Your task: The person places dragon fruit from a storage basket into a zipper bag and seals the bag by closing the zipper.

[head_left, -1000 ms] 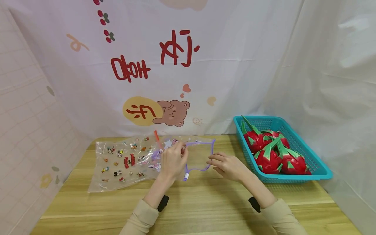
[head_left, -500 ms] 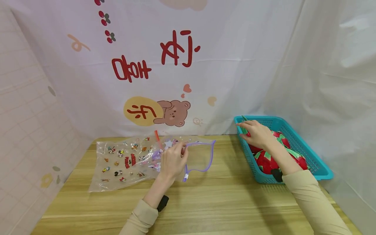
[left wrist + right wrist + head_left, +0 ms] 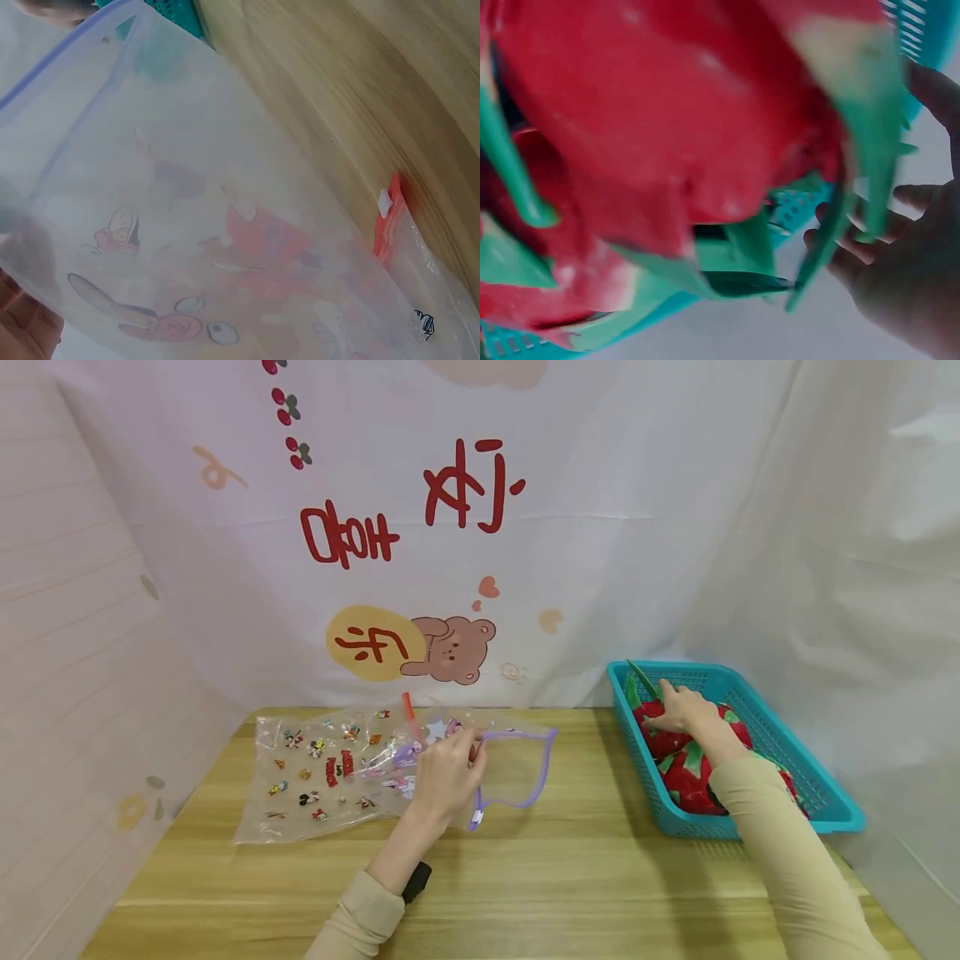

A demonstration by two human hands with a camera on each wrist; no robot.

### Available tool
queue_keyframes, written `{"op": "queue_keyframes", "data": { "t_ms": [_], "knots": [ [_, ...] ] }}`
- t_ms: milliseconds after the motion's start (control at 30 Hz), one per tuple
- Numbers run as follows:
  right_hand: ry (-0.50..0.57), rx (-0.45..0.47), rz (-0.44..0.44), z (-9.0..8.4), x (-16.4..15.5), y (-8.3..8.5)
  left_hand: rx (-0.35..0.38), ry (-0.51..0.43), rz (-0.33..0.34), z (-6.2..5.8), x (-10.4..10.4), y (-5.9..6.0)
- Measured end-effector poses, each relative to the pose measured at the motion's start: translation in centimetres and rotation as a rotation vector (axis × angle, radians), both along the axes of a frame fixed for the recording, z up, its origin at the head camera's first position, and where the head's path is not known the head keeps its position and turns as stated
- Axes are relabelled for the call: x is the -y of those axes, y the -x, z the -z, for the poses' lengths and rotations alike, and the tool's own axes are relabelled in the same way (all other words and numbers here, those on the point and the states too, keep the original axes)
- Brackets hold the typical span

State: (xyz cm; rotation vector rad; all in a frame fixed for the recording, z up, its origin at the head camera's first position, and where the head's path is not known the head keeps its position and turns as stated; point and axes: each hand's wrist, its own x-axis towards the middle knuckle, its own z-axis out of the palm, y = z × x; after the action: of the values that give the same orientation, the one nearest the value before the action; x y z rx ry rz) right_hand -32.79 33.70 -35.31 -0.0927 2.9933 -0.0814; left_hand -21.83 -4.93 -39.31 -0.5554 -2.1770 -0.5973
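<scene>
In the head view my left hand (image 3: 447, 772) pinches the upper edge of a clear plastic zip bag (image 3: 512, 768) with a purple rim and a white slider. The mouth of the bag gapes toward the right. In the left wrist view the see-through bag (image 3: 172, 180) covers most of the picture, its purple zip rim at upper left. My right hand (image 3: 684, 708) is over the red dragon fruits (image 3: 686, 781), which have green scales. The right wrist view shows its fingers spread beside a dragon fruit (image 3: 682, 97); contact is hard to tell there.
A turquoise plastic basket (image 3: 843, 821) holds several dragon fruits at the table's right side. Another clear bag (image 3: 300, 777) with cartoon prints and a red zip strip (image 3: 409, 710) lies flat at left. A printed white cloth (image 3: 570, 568) hangs behind the wooden table (image 3: 555, 893).
My right hand has left the bag's purple rim and moved right into the basket, over the dragon fruits. The left hand has kept its grip on the bag. The head view has shifted slightly.
</scene>
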Motion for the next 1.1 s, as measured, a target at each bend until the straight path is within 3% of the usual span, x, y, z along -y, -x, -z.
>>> {"op": "queue_keyframes", "data": {
  "t_ms": [167, 400, 767, 933, 1100],
  "knots": [
    [-0.025, 0.028, 0.032, 1.5, -0.4, -0.1, 0.003, 0.010, -0.004, 0.1, -0.1, 0.0],
    [-0.073, -0.011, 0.038, 2.5, -0.1, 0.1, -0.005, 0.014, 0.002, 0.2, 0.1, 0.0],
    [0.000, -0.034, 0.023, 3.0, 0.0, 0.3, -0.005, 0.010, 0.010, 0.3, 0.2, 0.0],
    [0.035, -0.044, 0.001, 2.7, -0.1, 0.3, -0.015, 0.011, 0.007, 0.2, 0.2, 0.1],
    [0.069, -0.120, -0.023, 1.4, 0.1, 0.5, -0.018, 0.009, 0.003, 0.1, 0.3, 0.2]
  ]
}}
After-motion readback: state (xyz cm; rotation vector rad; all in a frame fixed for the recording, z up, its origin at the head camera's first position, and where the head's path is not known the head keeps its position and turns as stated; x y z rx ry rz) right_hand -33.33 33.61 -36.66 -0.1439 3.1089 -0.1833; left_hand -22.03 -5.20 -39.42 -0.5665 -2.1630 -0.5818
